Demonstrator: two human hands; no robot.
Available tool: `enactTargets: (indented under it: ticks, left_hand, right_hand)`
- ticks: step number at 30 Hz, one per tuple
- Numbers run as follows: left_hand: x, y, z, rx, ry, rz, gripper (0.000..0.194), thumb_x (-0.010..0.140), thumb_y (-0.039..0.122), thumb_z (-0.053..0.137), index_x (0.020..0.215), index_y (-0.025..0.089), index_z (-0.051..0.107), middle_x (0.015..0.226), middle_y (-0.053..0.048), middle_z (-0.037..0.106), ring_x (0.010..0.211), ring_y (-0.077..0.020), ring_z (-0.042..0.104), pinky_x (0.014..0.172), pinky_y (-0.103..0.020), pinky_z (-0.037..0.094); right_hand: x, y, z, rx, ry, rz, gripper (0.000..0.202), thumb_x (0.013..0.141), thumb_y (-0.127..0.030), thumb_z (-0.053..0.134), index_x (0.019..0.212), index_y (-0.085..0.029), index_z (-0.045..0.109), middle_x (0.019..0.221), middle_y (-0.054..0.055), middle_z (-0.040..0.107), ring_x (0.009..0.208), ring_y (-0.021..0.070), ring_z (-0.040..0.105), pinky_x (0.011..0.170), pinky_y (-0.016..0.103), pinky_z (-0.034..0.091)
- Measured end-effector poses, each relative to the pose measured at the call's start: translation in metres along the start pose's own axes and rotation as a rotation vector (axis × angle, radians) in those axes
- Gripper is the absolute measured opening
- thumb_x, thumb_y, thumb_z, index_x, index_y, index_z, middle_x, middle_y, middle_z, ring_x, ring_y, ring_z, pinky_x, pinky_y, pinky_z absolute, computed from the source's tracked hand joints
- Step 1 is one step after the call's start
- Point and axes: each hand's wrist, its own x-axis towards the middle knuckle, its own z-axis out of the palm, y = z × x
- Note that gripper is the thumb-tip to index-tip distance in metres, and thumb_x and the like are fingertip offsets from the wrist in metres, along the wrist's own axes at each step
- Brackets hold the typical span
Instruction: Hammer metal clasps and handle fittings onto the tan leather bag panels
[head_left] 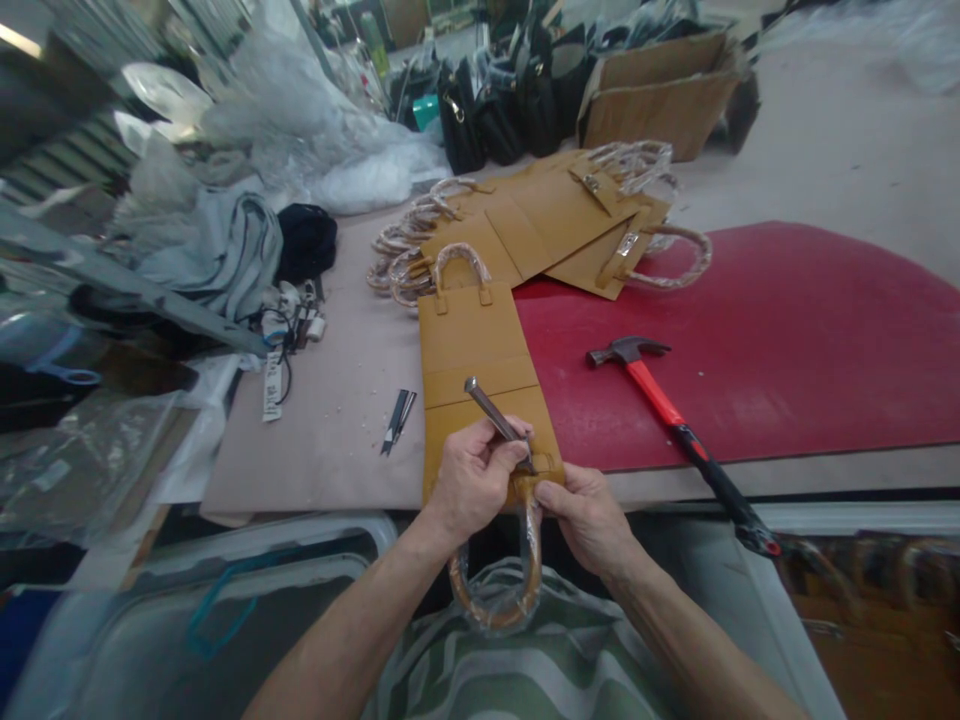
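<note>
A flat tan panel of smooth, leather-like material [480, 340], crossed by straight seams, lies lengthwise at the near edge of the pale, matte-covered table [352, 350], partly over a glossy dark-red sheet with a curved far edge [750, 340]. An arched handle wrapped in crinkled clear plastic [461, 262] rises at its far end; a matching plastic-wrapped tan loop [536, 565] hangs past the table edge, before green-and-white patterned cloth [517, 670].

The left hand [472, 475] grips a slim, dull metal rod with a blunt, rounded top [487, 402], tilted over the panel's near end. The right hand [589, 515] pinches that end beside the loop's base, thumb on top.

On the red sheet rests the dark steel head of a claw hammer with a red-and-black grip [667, 400], its butt jutting beyond the table. Small dark metal snips [397, 422] lie left of the panel. Behind, similar tan panels [525, 225] overlap in a pile, with wrapped handles bunched at both ends.

Fingers hide part of the rod's lower end, and its exact contact is hard to make out. The right hand's other fingers are mostly concealed. Both forearms and a container of brown items [877, 640] are cut off by the frame.
</note>
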Motion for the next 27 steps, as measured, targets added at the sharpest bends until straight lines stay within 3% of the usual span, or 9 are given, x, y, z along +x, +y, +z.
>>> enactTargets:
  ticks: [8,14,20,27]
  left_hand:
    - [0.020,-0.006,0.002,0.130,0.003,0.077,0.013,0.085,0.019,0.062,0.093,0.017,0.071,0.095,-0.006,0.075,0.087,-0.0184,0.071,0.078,-0.028,0.059]
    - [0.027,-0.030,0.004,0.239,-0.013,0.143,0.013,0.085,0.016,0.060,0.093,0.018,0.070,0.092,-0.005,0.076,0.088,-0.0194,0.072,0.081,-0.030,0.058]
    - [0.025,-0.047,0.004,0.323,-0.047,0.223,0.013,0.085,0.015,0.060,0.094,0.019,0.069,0.097,-0.007,0.076,0.093,-0.0208,0.072,0.087,-0.031,0.057]
    - [0.022,-0.052,0.002,0.392,-0.117,0.362,0.013,0.085,0.014,0.061,0.095,0.020,0.068,0.102,-0.008,0.075,0.099,-0.0217,0.072,0.094,-0.034,0.055]
  right_hand:
    - [0.014,-0.013,0.001,-0.024,0.047,0.068,0.038,0.064,-0.048,0.084,0.073,-0.016,0.066,0.061,0.002,0.065,0.050,0.0123,0.056,0.051,0.025,0.048]
    - [0.018,-0.014,0.001,-0.107,0.121,0.158,0.029,0.066,-0.040,0.079,0.075,-0.016,0.064,0.060,0.001,0.065,0.049,0.0139,0.058,0.049,0.025,0.048]
    - [0.009,-0.010,0.002,-0.156,0.195,0.189,0.018,0.069,-0.033,0.071,0.077,-0.018,0.064,0.067,0.001,0.068,0.056,0.0153,0.061,0.052,0.027,0.051]
    - [-0.005,-0.005,-0.006,-0.233,0.252,0.219,0.027,0.072,-0.042,0.075,0.072,-0.017,0.064,0.065,0.003,0.068,0.058,0.0136,0.062,0.055,0.025,0.050]
